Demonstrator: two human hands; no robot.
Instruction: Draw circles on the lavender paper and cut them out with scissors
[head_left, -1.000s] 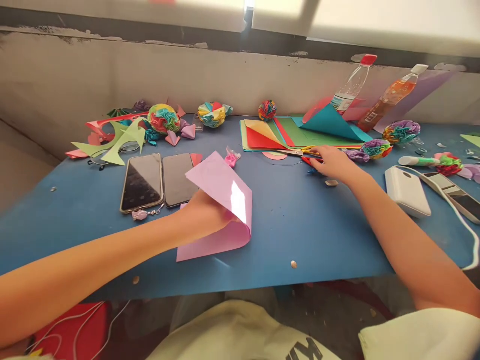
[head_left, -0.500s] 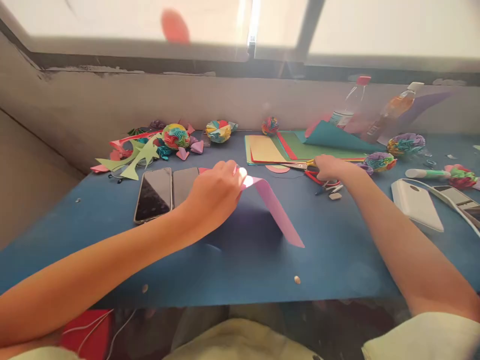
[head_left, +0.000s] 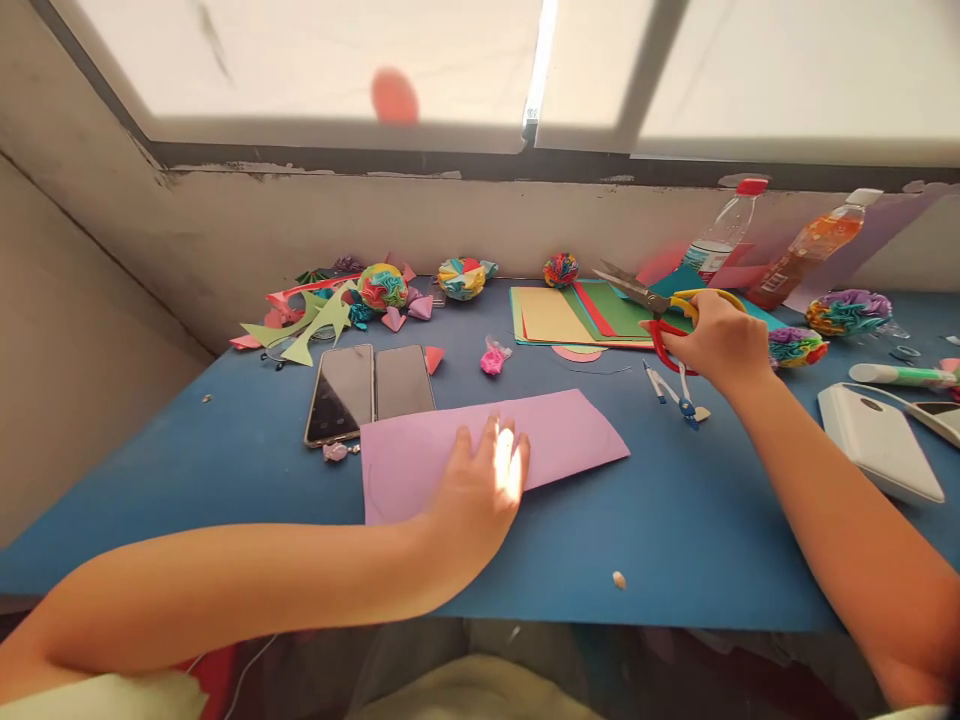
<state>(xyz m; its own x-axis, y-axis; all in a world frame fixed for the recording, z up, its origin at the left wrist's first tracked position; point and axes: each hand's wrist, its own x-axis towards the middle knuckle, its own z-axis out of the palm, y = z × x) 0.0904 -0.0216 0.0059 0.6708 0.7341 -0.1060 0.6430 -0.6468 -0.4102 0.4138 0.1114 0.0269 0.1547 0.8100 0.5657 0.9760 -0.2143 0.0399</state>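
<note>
My left hand lies flat, fingers stretched out, on a pink paper sheet that rests flat on the blue table. My right hand is closed round the red and yellow handles of a pair of scissors, lifted above the stack of coloured paper sheets at the back. The scissor blades point to the left. A blue drawing compass lies on the table just below my right hand.
Two phones lie side by side left of the pink sheet. Paper balls, green cut-outs and scraps line the back wall. Two bottles stand at back right. A white power bank and a marker lie at right.
The left hand has flipped the folded pink sheet over and pressed it flat on the table. The right hand has picked the scissors up off the table.
</note>
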